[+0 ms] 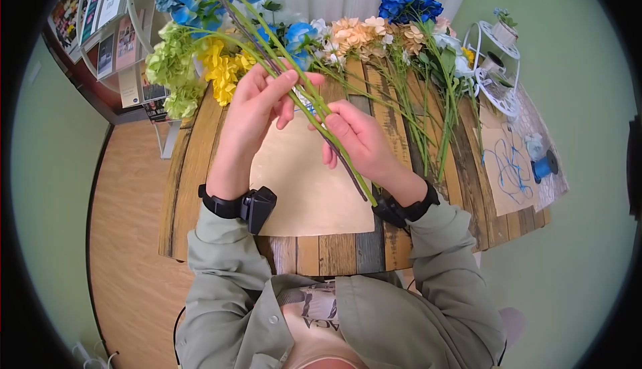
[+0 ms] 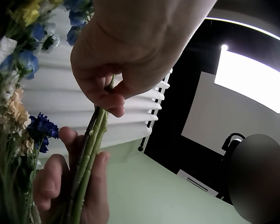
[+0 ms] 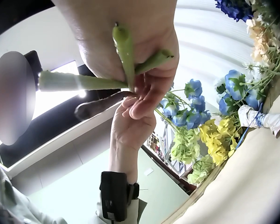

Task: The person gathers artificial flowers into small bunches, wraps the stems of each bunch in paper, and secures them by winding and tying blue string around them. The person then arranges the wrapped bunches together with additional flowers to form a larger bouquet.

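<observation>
Several long stems (image 1: pixel 348 162), green ones and a dark brown one, slant from upper left to lower right above a sheet of tan paper (image 1: pixel 314 202). The left hand (image 1: pixel 257 101) pinches them higher up, near the blue flowers (image 1: pixel 200 5). Lower down, the right hand (image 1: pixel 361 138) holds the same bundle between thumb and fingers. In the left wrist view the stems (image 2: pixel 89 158) run from the left hand (image 2: pixel 126 51) down to the right hand (image 2: pixel 95 191). Cut stem ends (image 3: pixel 60 81) stick out past the right hand (image 3: pixel 130 42) in the right wrist view.
Yellow flowers (image 1: pixel 224 71), pale green blooms (image 1: pixel 170 61), peach flowers (image 1: pixel 358 35) and dark blue flowers (image 1: pixel 409 1) lie along the table's far side. At right are a blue ribbon spool (image 1: pixel 544 166), brown paper (image 1: pixel 501 192) and a white stand (image 1: pixel 496 95). A rack (image 1: pixel 124 41) stands at left.
</observation>
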A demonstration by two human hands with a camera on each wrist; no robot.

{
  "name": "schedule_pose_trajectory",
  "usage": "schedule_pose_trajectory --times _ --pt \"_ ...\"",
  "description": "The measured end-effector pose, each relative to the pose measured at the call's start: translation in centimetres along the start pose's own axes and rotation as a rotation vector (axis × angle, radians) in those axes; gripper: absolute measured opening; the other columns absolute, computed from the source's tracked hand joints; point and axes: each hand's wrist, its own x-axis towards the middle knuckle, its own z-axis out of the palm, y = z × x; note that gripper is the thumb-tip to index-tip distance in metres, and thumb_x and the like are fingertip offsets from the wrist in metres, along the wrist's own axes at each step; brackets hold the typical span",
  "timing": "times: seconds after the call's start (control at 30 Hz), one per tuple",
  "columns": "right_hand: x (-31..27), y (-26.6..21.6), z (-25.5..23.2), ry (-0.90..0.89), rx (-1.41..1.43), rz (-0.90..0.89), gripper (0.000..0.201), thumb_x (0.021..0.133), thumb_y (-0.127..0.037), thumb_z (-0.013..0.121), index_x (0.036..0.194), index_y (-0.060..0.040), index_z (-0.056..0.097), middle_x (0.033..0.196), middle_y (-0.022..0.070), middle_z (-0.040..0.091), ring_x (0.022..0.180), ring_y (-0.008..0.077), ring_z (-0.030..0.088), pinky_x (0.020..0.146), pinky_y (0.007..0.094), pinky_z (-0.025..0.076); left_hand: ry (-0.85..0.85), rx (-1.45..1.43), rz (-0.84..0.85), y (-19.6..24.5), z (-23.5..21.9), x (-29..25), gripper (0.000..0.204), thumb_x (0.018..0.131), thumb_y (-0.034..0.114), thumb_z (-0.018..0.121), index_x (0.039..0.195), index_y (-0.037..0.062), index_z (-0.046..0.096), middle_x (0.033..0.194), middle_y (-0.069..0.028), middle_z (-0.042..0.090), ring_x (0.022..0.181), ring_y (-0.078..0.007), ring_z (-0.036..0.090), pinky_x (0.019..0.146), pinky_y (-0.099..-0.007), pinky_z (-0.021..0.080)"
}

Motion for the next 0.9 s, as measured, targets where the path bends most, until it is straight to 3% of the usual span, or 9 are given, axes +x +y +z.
schedule_pose_trajectory --times 0.13,0.37,0.5,0.63,0.7,0.73,0.83,0.87,0.9 --pt "0.0 -0.2 -0.3 0.012 0.061 -0.018 0.026 0.1 -0.021 0.04 0.107 0.0002 0.051 0.07 0.0039 0.055 0.052 0.0096 0.056 0.046 0.0227 0.046 0.05 -0.004 0.131 1.0 -2.1 0.1 0.02 0.093 0.014 0.05 0.105 -0.0023 0.048 0.107 -0.0221 0.063 0.045 -0.0045 0.046 0.039 -0.0177 0.036" --pt "-0.4 -2.5 0.2 -0.137 0.005 0.256 0.033 0.101 -0.024 0.036 0.124 -0.0023 0.044 0.076 0.0072 0.056 0.056 0.0117 0.058 0.051 0.0235 0.049 0.118 0.009 0.169 1.4 -1.7 -0.1 0.026 0.093 0.014 0.051 0.113 -0.0024 0.047 0.111 -0.0218 0.062 0.045 -0.0049 0.045 0.039 -0.0178 0.036" --pt "-1.0 -2.3 0.8 -0.193 0.039 0.307 0.037 0.101 -0.022 0.035 0.131 -0.0015 0.038 0.081 0.0089 0.058 0.059 0.013 0.059 0.053 0.0241 0.049 0.173 -0.053 0.212 0.6 -2.2 0.1 0.028 0.093 0.013 0.053 0.117 0.0 0.047 0.093 -0.0097 0.065 0.045 -0.0026 0.041 0.036 -0.0169 0.027" --pt "-1.0 -2.3 0.5 -0.273 0.013 0.201 0.034 0.1 -0.02 0.036 0.128 -0.0007 0.041 0.075 0.0037 0.053 0.056 0.0092 0.053 0.049 0.0224 0.043 0.221 -0.033 0.261 1.0 -2.2 -0.1 0.028 0.092 0.013 0.054 0.116 0.0003 0.047 0.087 -0.0056 0.063 0.045 -0.0021 0.039 0.036 -0.0169 0.024" --pt "-1.0 -2.8 0.4 -0.243 0.054 0.388 0.029 0.1 -0.019 0.036 0.12 -0.0009 0.045 0.07 -0.0021 0.043 0.051 0.0048 0.04 0.044 0.0199 0.033 0.202 -0.002 0.287 1.1 -2.3 -0.1 0.028 0.092 0.013 0.055 0.116 0.0017 0.047 0.091 -0.0067 0.064 0.044 -0.0027 0.039 0.036 -0.017 0.025" --pt "-1.0 -2.9 0.7 -0.257 0.057 0.38 0.029 0.1 -0.019 0.036 0.12 -0.0009 0.045 0.07 -0.0021 0.043 0.051 0.0048 0.04 0.044 0.0199 0.033 0.182 0.024 0.271 1.4 -2.7 -0.2 0.024 0.092 0.012 0.055 0.113 0.003 0.048 0.097 -0.0083 0.063 0.051 -0.0046 0.044 0.045 -0.0199 0.035" --pt "-1.5 -2.8 1.6 -0.17 0.138 0.363 0.025 0.099 -0.023 0.039 0.108 -0.003 0.05 0.065 -0.005 0.037 0.051 0.003 0.032 0.045 0.0184 0.027 0.207 -0.169 0.366 0.7 -2.0 0.3 0.021 0.093 0.013 0.053 0.111 0.005 0.049 0.104 -0.0106 0.063 0.061 -0.0078 0.05 0.058 -0.025 0.041" --pt "-1.5 -2.6 1.9 -0.144 0.11 0.348 0.025 0.099 -0.025 0.039 0.104 -0.0036 0.051 0.064 -0.0056 0.037 0.051 0.0024 0.032 0.045 0.018 0.027 0.264 -0.362 0.29 2.0 -0.3 0.1 0.02 0.097 0.018 0.042 0.11 0.0051 0.051 0.093 -0.0047 0.057 0.065 -0.0088 0.047 0.064 -0.0269 0.041" --pt "-1.6 -2.4 2.3 -0.121 0.085 0.331 0.026 0.1 -0.027 0.038 0.099 -0.0042 0.052 0.064 -0.0063 0.036 0.051 0.0019 0.032 0.045 0.0176 0.026 0.277 -0.35 0.302 1.9 -0.7 0.1 0.02 0.097 0.018 0.042 0.11 0.0051 0.051 0.093 -0.0047 0.057 0.065 -0.0088 0.047 0.064 -0.0269 0.041"
